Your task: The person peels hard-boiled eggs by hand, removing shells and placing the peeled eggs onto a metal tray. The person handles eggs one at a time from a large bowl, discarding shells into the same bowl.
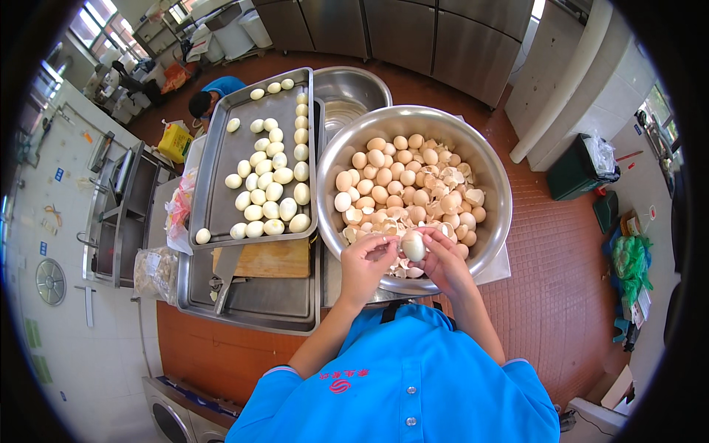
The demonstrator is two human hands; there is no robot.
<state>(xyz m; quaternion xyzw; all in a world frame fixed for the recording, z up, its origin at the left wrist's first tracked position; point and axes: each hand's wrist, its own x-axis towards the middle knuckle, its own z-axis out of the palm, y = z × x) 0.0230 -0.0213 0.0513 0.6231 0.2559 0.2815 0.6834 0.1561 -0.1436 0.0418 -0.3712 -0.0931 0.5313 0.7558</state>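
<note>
A partly peeled boiled egg (414, 247) is between my hands, over the near edge of a large steel bowl (500, 221). My right hand (445, 257) holds it from the right, some brown shell still on top. The fingertips of my left hand (368, 257) are pinched together at the egg's left side; what lies between them is too small to tell. Brown eggs in their shells (384, 176) and broken eggshells (450, 177) fill much of the bowl. Left of it, peeled eggs (274, 191) lie in a metal tray (221, 149), several lined up along its right side.
Below the egg tray, another metal tray (271, 307) holds a wooden board (277, 259) and a metal scraper (226, 274). An empty steel basin (354, 91) stands behind the bowl. A co-worker in blue (221, 88) is low beyond the tray. A green bin (570, 171) stands right.
</note>
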